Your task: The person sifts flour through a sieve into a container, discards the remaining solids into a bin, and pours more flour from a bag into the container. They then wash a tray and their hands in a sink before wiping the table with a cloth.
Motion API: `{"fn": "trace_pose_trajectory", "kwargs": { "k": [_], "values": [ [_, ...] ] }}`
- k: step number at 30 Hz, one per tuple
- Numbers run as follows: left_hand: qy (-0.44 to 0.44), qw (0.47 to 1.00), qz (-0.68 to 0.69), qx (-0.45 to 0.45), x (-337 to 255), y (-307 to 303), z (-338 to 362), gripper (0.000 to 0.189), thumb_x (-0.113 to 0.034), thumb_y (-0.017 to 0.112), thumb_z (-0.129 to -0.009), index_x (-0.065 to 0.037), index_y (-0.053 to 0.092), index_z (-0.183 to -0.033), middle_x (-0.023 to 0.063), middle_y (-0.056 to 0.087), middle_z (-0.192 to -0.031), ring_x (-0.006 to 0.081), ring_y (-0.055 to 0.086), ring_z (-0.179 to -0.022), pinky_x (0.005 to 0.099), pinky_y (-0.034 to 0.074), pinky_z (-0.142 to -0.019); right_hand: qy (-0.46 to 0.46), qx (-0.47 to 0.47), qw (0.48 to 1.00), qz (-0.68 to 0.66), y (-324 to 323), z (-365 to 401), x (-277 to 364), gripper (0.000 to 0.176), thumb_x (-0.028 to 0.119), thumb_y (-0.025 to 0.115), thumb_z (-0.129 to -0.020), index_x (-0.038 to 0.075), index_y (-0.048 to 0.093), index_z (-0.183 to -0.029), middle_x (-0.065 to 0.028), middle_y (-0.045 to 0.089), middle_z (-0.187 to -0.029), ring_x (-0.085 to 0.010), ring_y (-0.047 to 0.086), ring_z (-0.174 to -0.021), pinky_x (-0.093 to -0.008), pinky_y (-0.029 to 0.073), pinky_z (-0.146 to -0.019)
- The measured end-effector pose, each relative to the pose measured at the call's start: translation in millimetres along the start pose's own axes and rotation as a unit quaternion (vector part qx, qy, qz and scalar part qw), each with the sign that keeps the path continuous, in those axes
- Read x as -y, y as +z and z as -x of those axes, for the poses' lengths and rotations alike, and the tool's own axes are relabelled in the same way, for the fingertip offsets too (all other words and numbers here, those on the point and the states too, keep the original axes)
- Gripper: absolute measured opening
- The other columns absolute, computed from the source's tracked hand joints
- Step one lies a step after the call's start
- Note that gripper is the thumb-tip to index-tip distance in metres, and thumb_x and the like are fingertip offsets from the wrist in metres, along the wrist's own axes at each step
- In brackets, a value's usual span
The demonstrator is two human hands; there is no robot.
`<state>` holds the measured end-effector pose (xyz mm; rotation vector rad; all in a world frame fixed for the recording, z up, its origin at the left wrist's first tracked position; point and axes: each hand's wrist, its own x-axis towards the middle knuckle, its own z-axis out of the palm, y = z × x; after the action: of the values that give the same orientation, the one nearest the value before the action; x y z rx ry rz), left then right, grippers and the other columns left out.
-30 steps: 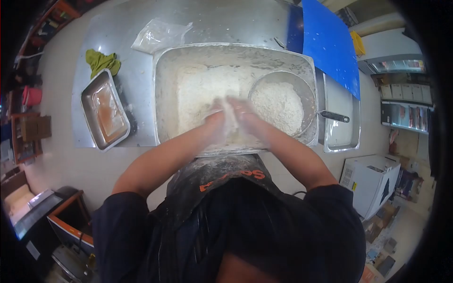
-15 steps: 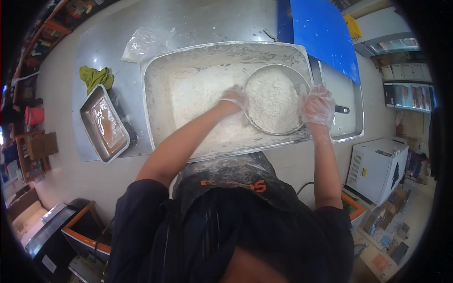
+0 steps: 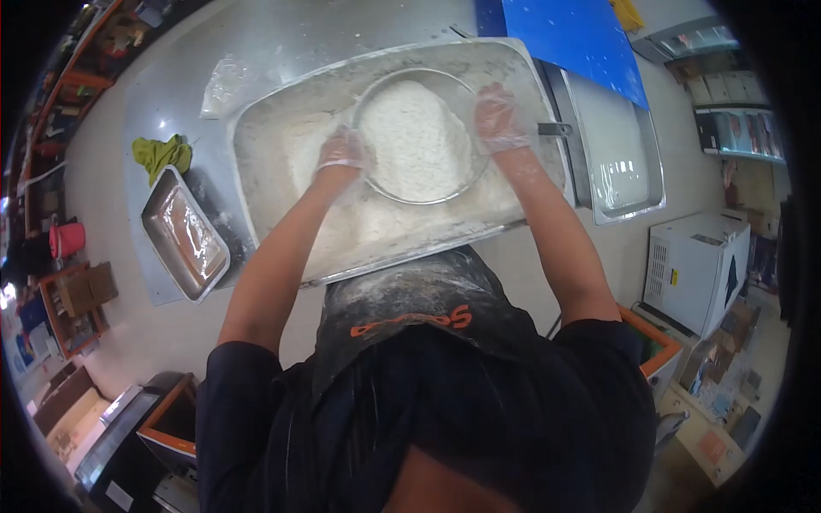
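Note:
My left hand [image 3: 344,148], in a thin clear plastic glove, grips the left rim of a round metal sieve [image 3: 421,202]. On the opposite side, my right hand [image 3: 501,118], gloved the same way, is closed on the sieve's right rim. A black handle [image 3: 555,129] sticks out to the right past that hand. White flour [image 3: 415,141] is heaped inside the sieve. Below it is a large rectangular metal tray [image 3: 243,175] whose floor is covered with more flour [image 3: 376,224].
At left lies a small metal pan [image 3: 190,232] with a wet brown bottom, beside a green cloth [image 3: 162,155]. A clear plastic bag [image 3: 227,85] lies behind the tray. A metal pan of whitish liquid [image 3: 620,167] stands at right, partly under a blue sheet [image 3: 581,47].
Both hands have moved left over the tray with the sieve, its handle now near the tray's right edge. The flour in the sieve has shifted, and the view has moved slightly.

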<state>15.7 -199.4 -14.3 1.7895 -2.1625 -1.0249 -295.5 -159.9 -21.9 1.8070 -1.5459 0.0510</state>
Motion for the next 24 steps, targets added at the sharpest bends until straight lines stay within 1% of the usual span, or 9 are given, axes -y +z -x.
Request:
{"fn": "trace_pose_trajectory", "kwargs": {
  "k": [3,5,7,9,12,15,18,21,24],
  "values": [
    [-0.077,0.993,0.068,-0.063,2.3,-4.7,5.2,0.040,-0.031,0.037,-0.093,0.002,0.054,-0.107,0.0267,0.058,-0.110,0.0394,0.056,-0.103,0.0456,0.044,-0.086,-0.080,0.204,0.970,-0.109,-57.0,-7.6,-19.8,0.027,0.015,0.054,-0.077,0.000,0.061,-0.099,-0.0167,0.063,-0.094,-0.0270,0.062,-0.080,-0.0395,0.049,-0.071],
    [-0.111,0.992,0.050,-0.031,-3.5,-17.8,10.9,0.039,-0.030,0.037,-0.093,0.001,0.054,-0.109,0.0268,0.057,-0.111,0.0395,0.056,-0.103,0.0453,0.044,-0.087,-0.047,0.335,0.896,-0.288,-141.3,-20.3,-33.6,0.024,0.016,0.053,-0.077,0.000,0.064,-0.091,-0.0187,0.064,-0.093,-0.0288,0.062,-0.083,-0.0393,0.048,-0.077],
    [-0.102,0.994,0.019,0.012,6.2,-29.6,16.6,0.038,-0.028,0.038,-0.091,0.001,0.054,-0.110,0.0268,0.057,-0.111,0.0395,0.056,-0.103,0.0449,0.043,-0.088,-0.312,0.528,0.756,-0.228,-118.1,9.6,-37.2,0.024,0.018,0.052,-0.077,-0.001,0.067,-0.082,-0.0223,0.064,-0.090,-0.0350,0.061,-0.085,-0.0419,0.046,-0.079],
    [-0.046,0.996,-0.024,0.073,26.4,-41.1,21.8,0.038,-0.025,0.039,-0.089,0.003,0.053,-0.111,0.0267,0.057,-0.111,0.0395,0.056,-0.103,0.0443,0.044,-0.088,-0.252,0.512,0.777,-0.265,-102.6,18.8,-35.2,0.026,0.019,0.051,-0.077,0.000,0.067,-0.080,-0.0234,0.063,-0.091,-0.0374,0.060,-0.086,-0.0421,0.046,-0.080],
    [0.067,0.968,-0.233,0.071,43.9,-49.1,45.6,0.032,-0.018,0.046,-0.084,0.001,0.053,-0.109,0.0233,0.060,-0.104,0.0373,0.058,-0.097,0.0429,0.045,-0.086,-0.177,0.517,0.778,-0.310,-67.4,35.6,-23.7,0.030,0.022,0.049,-0.078,-0.001,0.067,-0.083,-0.0245,0.063,-0.094,-0.0389,0.060,-0.091,-0.0424,0.046,-0.082],
    [0.155,0.956,-0.226,0.103,91.2,-5.9,69.4,0.035,-0.012,0.047,-0.079,0.004,0.053,-0.109,0.0253,0.058,-0.109,0.0361,0.056,-0.102,0.0412,0.044,-0.089,-0.168,0.493,0.791,-0.321,-42.3,56.0,15.5,0.030,0.020,0.047,-0.082,-0.002,0.064,-0.094,-0.0236,0.063,-0.099,-0.0354,0.061,-0.093,-0.0402,0.047,-0.082],
    [-0.046,0.938,-0.156,0.307,36.7,-25.2,83.3,0.044,-0.017,0.054,-0.072,0.008,0.055,-0.108,0.0276,0.057,-0.113,0.0366,0.057,-0.103,0.0408,0.046,-0.087,-0.195,0.477,0.786,-0.341,-37.5,68.8,41.0,0.030,0.018,0.048,-0.084,-0.002,0.063,-0.100,-0.0223,0.063,-0.101,-0.0330,0.061,-0.094,-0.0390,0.048,-0.082],
    [-0.058,0.934,-0.109,0.336,23.2,-30.0,102.0,0.060,-0.014,0.061,-0.075,0.008,0.042,-0.127,0.0262,0.055,-0.117,0.0325,0.054,-0.112,0.0336,0.043,-0.094,-0.244,0.488,0.740,-0.394,-50.9,57.1,50.4,0.029,0.018,0.049,-0.084,-0.001,0.063,-0.101,-0.0213,0.063,-0.102,-0.0321,0.061,-0.094,-0.0388,0.048,-0.082],
    [-0.103,0.906,0.024,0.410,13.3,-44.9,104.6,0.064,-0.013,0.064,-0.075,0.005,0.040,-0.131,0.0253,0.058,-0.113,0.0301,0.054,-0.112,0.0311,0.043,-0.094,-0.280,0.515,0.671,-0.454,-75.2,40.9,56.7,0.029,0.018,0.050,-0.084,0.000,0.062,-0.103,-0.0204,0.062,-0.102,-0.0312,0.061,-0.094,-0.0386,0.048,-0.082]
  ]
}}
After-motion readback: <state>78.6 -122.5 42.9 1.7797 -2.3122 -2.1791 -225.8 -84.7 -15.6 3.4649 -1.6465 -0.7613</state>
